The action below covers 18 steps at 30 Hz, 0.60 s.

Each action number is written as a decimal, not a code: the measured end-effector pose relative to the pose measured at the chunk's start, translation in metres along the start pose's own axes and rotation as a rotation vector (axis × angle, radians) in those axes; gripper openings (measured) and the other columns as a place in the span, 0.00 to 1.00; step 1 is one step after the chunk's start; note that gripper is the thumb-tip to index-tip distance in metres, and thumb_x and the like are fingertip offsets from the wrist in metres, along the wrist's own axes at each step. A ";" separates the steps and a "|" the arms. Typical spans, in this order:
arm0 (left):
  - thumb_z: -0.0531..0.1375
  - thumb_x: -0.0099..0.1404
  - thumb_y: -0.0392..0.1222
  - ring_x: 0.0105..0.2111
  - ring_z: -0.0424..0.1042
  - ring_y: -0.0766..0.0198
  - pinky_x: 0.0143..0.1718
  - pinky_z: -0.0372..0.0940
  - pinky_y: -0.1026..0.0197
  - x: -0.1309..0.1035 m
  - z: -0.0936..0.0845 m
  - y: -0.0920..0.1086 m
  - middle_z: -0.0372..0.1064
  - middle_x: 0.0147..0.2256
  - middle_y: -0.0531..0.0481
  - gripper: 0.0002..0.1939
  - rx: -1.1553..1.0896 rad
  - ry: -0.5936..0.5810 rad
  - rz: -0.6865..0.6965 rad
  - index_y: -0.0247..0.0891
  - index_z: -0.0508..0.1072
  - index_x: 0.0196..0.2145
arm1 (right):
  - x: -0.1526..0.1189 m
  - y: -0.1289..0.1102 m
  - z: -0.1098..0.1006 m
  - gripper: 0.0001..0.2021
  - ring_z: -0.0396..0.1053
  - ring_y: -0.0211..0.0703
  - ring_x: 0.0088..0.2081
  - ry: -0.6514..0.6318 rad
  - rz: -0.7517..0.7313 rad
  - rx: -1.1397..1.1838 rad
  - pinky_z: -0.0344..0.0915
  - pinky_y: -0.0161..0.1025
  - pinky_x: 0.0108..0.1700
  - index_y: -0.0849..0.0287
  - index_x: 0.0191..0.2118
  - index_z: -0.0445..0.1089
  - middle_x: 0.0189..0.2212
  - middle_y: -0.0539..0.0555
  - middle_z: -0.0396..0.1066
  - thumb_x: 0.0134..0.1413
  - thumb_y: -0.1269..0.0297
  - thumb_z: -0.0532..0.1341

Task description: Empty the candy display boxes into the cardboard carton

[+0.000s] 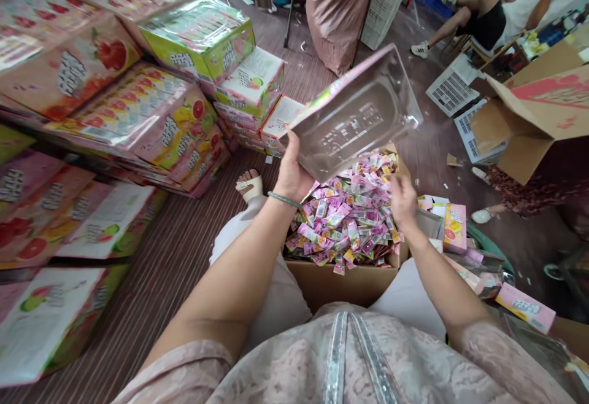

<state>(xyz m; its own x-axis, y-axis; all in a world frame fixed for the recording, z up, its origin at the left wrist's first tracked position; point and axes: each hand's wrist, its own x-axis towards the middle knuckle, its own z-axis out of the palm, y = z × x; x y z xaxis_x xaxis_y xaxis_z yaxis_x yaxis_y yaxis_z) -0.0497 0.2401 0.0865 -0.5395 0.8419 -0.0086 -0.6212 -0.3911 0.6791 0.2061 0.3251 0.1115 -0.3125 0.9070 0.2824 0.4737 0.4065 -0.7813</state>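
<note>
In my left hand [294,167] is a clear plastic box [352,118] with raised lettering and a printed pink and green side, gripped at its near left corner and tilted. Below it stands an open cardboard box [340,278] between my knees, heaped with small pink and purple sachets [345,226]. My right hand [404,201] is over the right side of this heap. Its fingers look bent but are blurred, and whether anything is between them does not show. A green bangle [284,198] circles my left wrist.
Stacked fruit-print cartons [133,121] fill the left side. On the right lie small pink cartons [524,307] and an open brown carton [529,121]. A large pink sack [338,11] stands ahead. Another person [488,20] sits at the upper right.
</note>
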 end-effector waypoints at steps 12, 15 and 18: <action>0.33 0.81 0.72 0.72 0.64 0.53 0.76 0.61 0.47 -0.007 -0.017 0.050 0.79 0.61 0.54 0.42 -0.005 0.004 0.131 0.48 0.71 0.70 | -0.075 0.050 0.084 0.29 0.51 0.73 0.74 -0.879 -0.181 -0.717 0.47 0.73 0.75 0.53 0.67 0.75 0.74 0.65 0.58 0.66 0.50 0.75; 0.38 0.82 0.71 0.73 0.63 0.55 0.78 0.57 0.50 -0.006 -0.013 0.045 0.79 0.60 0.55 0.39 -0.011 0.028 0.151 0.48 0.71 0.70 | -0.098 0.068 0.076 0.26 0.47 0.73 0.74 -0.839 -0.129 -0.658 0.45 0.71 0.76 0.55 0.64 0.76 0.73 0.63 0.61 0.65 0.53 0.74; 0.43 0.78 0.77 0.73 0.64 0.53 0.76 0.61 0.47 -0.016 0.007 0.044 0.79 0.61 0.59 0.39 0.028 0.026 0.021 0.56 0.70 0.71 | -0.104 0.072 0.078 0.26 0.49 0.72 0.74 -0.855 -0.120 -0.644 0.48 0.69 0.76 0.56 0.64 0.75 0.73 0.63 0.60 0.66 0.52 0.73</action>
<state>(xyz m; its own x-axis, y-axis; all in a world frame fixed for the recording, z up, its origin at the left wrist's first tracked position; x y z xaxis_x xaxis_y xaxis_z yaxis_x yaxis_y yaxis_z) -0.0646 0.2115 0.1216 -0.5671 0.8235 -0.0126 -0.5935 -0.3980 0.6996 0.2089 0.2513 -0.0179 -0.7394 0.5809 -0.3404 0.6681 0.6958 -0.2637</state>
